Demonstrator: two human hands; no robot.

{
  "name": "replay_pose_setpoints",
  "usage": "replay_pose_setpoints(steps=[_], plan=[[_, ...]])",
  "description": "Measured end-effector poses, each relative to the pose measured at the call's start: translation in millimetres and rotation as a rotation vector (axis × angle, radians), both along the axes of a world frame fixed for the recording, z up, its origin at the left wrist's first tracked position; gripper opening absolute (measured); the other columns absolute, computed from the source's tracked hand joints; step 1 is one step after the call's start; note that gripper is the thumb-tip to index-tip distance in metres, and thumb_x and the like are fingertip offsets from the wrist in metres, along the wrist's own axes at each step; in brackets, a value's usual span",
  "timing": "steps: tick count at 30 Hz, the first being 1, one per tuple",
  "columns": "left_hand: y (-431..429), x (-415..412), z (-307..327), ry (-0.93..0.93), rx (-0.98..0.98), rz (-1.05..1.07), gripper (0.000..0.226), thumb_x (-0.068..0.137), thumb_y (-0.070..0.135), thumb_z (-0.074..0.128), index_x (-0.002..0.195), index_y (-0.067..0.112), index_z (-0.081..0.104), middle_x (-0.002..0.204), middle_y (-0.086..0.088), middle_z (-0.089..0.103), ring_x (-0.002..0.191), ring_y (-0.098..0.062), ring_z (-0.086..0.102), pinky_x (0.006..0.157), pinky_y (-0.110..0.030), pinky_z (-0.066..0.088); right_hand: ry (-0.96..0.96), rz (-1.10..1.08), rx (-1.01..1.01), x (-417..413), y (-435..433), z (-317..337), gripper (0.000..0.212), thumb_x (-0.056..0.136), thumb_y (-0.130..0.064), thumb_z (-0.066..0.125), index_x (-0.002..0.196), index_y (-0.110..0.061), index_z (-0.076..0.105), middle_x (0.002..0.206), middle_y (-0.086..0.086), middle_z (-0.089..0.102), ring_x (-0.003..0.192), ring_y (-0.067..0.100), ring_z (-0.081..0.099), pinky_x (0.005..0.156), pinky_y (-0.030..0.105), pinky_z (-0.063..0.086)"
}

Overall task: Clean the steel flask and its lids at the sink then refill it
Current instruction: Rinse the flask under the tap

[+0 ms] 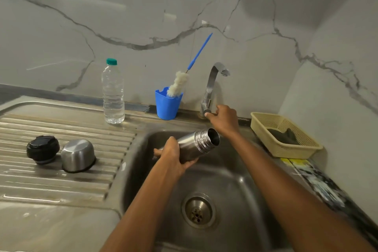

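Observation:
My left hand [173, 155] grips the open steel flask [197, 145] over the sink basin [241, 186], holding it tilted with its threaded mouth pointing up and to the right. My right hand [224, 119] reaches to the base of the chrome tap [212, 86], its fingers on the tap's lever; no water shows at the spout. On the ribbed draining board [61, 184] to the left lie the black inner lid [43, 149] and the steel cup lid [78, 155], which sits upside down.
A clear water bottle with a green cap [113, 92] stands at the back of the draining board. A blue cup [167, 104] holds a white bottle brush [180, 83] with a blue handle. A yellow basket [284, 145] with a dark cloth sits right of the sink.

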State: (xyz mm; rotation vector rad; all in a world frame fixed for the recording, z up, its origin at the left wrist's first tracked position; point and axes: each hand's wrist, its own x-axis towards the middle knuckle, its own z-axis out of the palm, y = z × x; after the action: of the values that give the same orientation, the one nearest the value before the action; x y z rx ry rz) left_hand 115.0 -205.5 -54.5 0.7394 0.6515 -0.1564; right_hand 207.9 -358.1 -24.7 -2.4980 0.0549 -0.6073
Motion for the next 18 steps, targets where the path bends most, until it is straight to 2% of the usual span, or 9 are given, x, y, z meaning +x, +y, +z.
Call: replay_pose_setpoints(steps=[2,5,7,11,14,18], plan=[[0,1,0,-0.001,0.015,-0.009,0.077,0.103,0.017,0.052,0.158,0.035,0.001,0.127,-0.026,0.053,0.094,-0.040,0.065,0.082,-0.061,0.058,0.005,-0.037,0.013,10,7,-4,0.029,0.093,-0.037,0.071,0.094,-0.010,0.061,0.085,0.004,0.059,0.079,0.024,0.056,0.060,0.030,0.037],[-1,4,-1,0.000,0.037,-0.032,0.072,0.103,0.017,0.051,0.157,0.031,0.006,0.099,-0.021,0.050,0.085,-0.038,0.063,0.086,-0.062,0.057,-0.020,-0.068,-0.028,26,16,-7,0.031,0.095,-0.031,0.068,0.105,-0.002,0.068,0.097,0.014,0.070,0.089,0.034,0.065,0.068,0.032,0.040],[-1,6,-2,0.005,0.051,-0.044,0.065,0.103,0.018,0.051,0.155,0.028,0.012,0.095,-0.020,0.050,0.089,-0.039,0.064,0.086,-0.062,0.057,-0.046,-0.061,-0.067,35,20,-9,0.026,0.095,-0.024,0.067,0.109,-0.002,0.070,0.101,0.016,0.072,0.095,0.037,0.067,0.068,0.033,0.043],[0,5,-1,0.006,0.045,-0.069,0.052,0.105,0.019,0.050,0.149,0.021,0.023,0.089,-0.018,0.052,0.091,-0.038,0.063,0.091,-0.061,0.055,-0.094,-0.059,-0.101,41,20,-12,0.021,0.095,-0.018,0.067,0.108,-0.004,0.072,0.099,0.016,0.073,0.093,0.037,0.068,0.072,0.037,0.050],[-1,3,1,-0.005,0.062,-0.073,0.052,0.104,0.018,0.050,0.149,0.020,0.023,0.089,-0.018,0.051,0.082,-0.036,0.063,0.089,-0.061,0.056,-0.106,-0.006,-0.199,41,18,-14,0.021,0.096,-0.018,0.065,0.111,-0.005,0.071,0.099,0.018,0.072,0.094,0.039,0.067,0.075,0.039,0.052],[-1,3,0,0.006,0.076,-0.077,0.050,0.105,0.019,0.049,0.149,0.018,0.024,0.088,-0.017,0.050,0.085,-0.036,0.063,0.095,-0.061,0.054,-0.087,0.054,-0.248,37,11,-11,0.031,0.097,-0.024,0.065,0.125,-0.010,0.067,0.102,0.020,0.070,0.094,0.037,0.067,0.079,0.039,0.053]])
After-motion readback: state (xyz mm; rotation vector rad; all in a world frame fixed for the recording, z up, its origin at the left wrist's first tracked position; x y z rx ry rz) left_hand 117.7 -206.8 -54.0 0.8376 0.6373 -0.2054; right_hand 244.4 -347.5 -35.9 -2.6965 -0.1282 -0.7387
